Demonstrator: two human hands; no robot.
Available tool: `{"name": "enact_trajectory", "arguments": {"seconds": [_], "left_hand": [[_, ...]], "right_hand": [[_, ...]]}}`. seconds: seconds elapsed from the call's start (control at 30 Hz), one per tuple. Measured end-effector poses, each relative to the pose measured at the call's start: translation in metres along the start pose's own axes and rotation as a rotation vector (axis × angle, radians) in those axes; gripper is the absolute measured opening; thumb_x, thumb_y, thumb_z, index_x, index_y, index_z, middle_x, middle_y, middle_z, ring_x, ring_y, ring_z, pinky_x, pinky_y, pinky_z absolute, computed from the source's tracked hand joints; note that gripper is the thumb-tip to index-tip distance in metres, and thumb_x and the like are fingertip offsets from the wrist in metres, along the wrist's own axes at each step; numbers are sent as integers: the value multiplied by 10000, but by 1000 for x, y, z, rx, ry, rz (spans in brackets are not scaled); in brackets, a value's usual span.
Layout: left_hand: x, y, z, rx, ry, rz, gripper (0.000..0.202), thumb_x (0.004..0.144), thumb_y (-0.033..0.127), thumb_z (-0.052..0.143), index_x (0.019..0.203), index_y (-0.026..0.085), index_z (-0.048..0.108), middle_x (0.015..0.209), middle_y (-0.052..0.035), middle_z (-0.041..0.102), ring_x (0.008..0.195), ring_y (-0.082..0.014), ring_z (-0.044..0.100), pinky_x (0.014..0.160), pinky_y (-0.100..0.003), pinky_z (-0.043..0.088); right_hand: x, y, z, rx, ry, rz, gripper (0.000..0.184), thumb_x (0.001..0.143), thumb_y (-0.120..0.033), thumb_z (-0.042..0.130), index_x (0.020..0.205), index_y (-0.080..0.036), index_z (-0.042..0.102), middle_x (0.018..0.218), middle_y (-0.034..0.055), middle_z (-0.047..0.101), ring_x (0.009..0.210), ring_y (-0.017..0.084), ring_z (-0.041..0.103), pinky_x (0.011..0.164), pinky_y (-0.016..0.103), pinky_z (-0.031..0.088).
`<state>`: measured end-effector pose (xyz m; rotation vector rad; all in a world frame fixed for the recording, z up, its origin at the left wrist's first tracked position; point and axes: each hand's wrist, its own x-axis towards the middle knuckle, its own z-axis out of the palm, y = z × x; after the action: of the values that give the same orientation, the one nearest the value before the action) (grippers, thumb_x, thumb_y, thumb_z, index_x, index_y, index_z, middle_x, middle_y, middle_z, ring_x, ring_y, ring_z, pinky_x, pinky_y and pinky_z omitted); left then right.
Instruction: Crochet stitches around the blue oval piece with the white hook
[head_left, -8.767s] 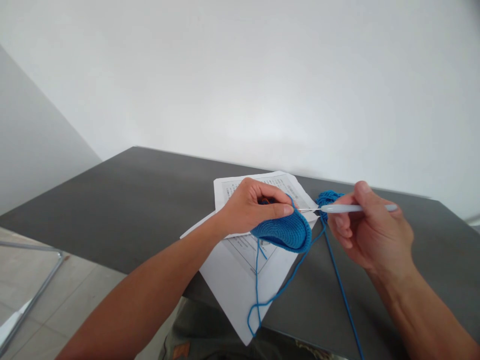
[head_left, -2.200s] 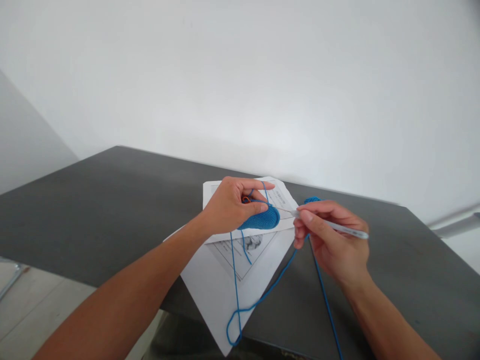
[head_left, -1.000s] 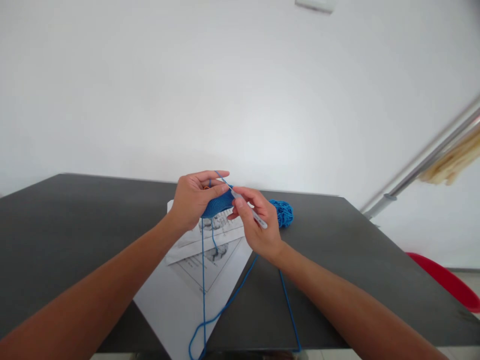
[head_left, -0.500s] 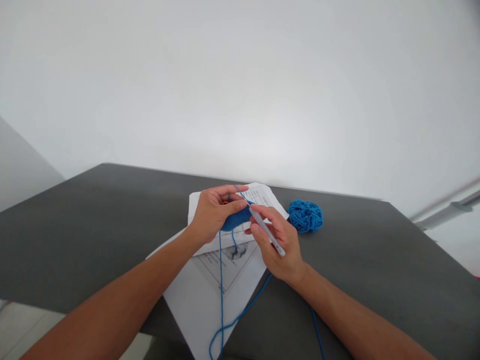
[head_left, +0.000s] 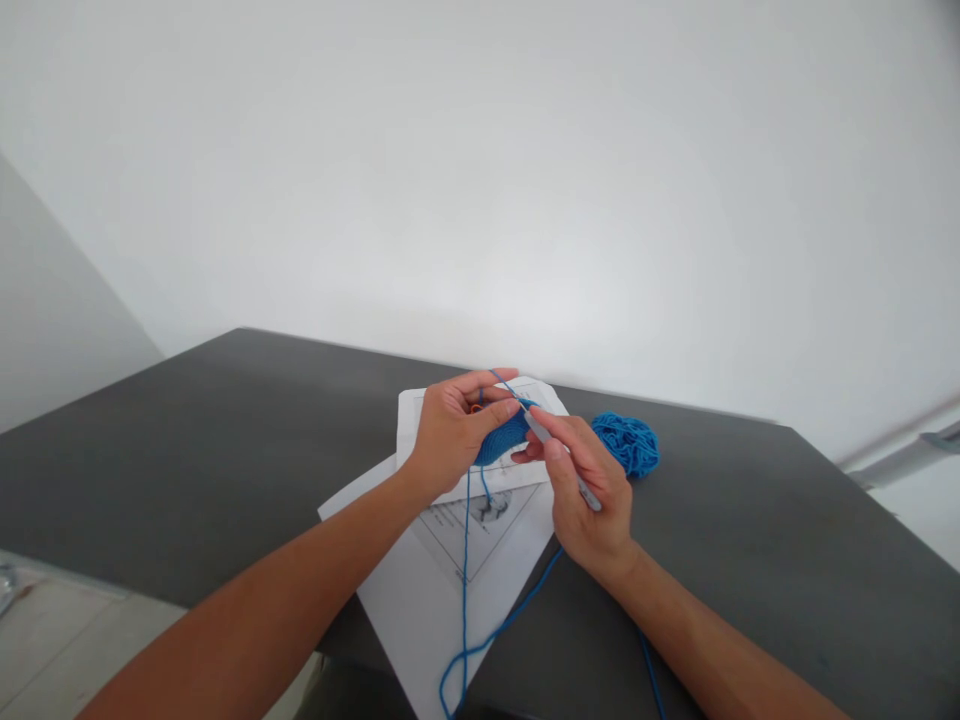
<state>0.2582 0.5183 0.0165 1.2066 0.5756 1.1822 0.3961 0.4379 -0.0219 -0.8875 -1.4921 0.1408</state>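
A piece of blue crochet work is pinched in my left hand, its thumb on the near side. Blue yarn runs over the raised index finger and hangs down below the palm. A bit of orange shows beside the fingers. My right hand is closed round the grey handle of a crochet hook, held like a pen. The hook's thin tip meets the upper edge of the blue piece near my left thumb; the exact stitch is too small to make out.
Printed paper sheets lie overlapping on the dark table beneath my hands. A loose ball of blue yarn rests to the right of them. A yarn loop crosses the lower sheet. Behind the table stands a white wall.
The whole view has shifted, so hands, sheets and yarn ball all appear further right. Both hands keep their grips, and the hook tip stays at the edge of the blue piece.
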Motion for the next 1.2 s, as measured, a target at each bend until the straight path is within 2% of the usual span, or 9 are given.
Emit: {"name": "enact_trajectory", "arguments": {"seconds": [0.13,0.23,0.4,0.57,0.7,0.83,0.97,1.07,1.2], "left_hand": [[-2,-1,5,-27,52,-6,390,664,211,923,1033,137,821,874,-55,812,709,-133,711,678,-234,582],[-1,1,5,-86,54,-55,399,623,202,949,1000,145,831,800,-35,800,661,-121,698,649,-218,573],[2,6,0,-196,-32,-109,387,577,174,974,941,146,846,726,-14,773,658,-105,685,648,-191,557],[5,13,-9,-240,-187,-158,388,636,177,953,1006,146,843,764,-42,789,690,-129,712,650,-210,570],[7,18,-14,-198,-209,-132,377,649,177,944,1009,142,841,755,-48,788,716,-153,725,669,-241,585],[7,19,-13,-128,-174,-97,393,628,195,952,1002,143,839,757,-49,789,703,-164,721,666,-264,580],[4,17,-10,-75,-130,-72,407,634,208,945,1024,159,838,785,-47,794,699,-171,721,666,-278,577],[2,15,-8,-77,-122,-71,404,634,201,944,1023,163,839,803,-48,799,699,-167,718,664,-271,577],[2,15,-8,-119,-159,-102,392,661,196,938,1040,177,840,800,-39,798,724,-153,718,691,-257,584]], "right_hand": [[-1,3,0,-117,-28,-77,449,1016,-81,526,1405,-279,632,1119,85,699,935,180,726,746,330,634],[-2,2,-1,-249,-66,-154,519,997,-54,541,1472,-261,566,1190,116,680,1077,220,712,838,370,643],[-5,-2,0,-421,-121,-272,618,978,-47,576,1562,-209,458,1223,157,652,1132,243,674,941,402,631],[-4,-3,-6,-367,-144,-308,672,968,-39,595,1589,-228,422,1213,140,662,977,198,688,877,361,643],[2,-3,-14,-235,-166,-244,638,958,-43,624,1541,-270,500,1211,109,693,995,195,710,848,344,654],[3,-2,-18,-127,-140,-117,570,942,-41,646,1442,-313,612,1193,79,706,931,185,723,807,353,663],[1,-2,-18,-72,-131,-38,566,923,-45,677,1408,-334,639,1174,71,712,913,188,716,736,339,664],[0,-2,-18,-53,-118,-16,549,918,-63,699,1395,-331,647,1156,75,714,901,191,716,717,337,665],[1,-3,-19,-101,-95,-54,547,914,-50,701,1385,-325,656,1131,69,729,881,191,734,748,344,659]]}}
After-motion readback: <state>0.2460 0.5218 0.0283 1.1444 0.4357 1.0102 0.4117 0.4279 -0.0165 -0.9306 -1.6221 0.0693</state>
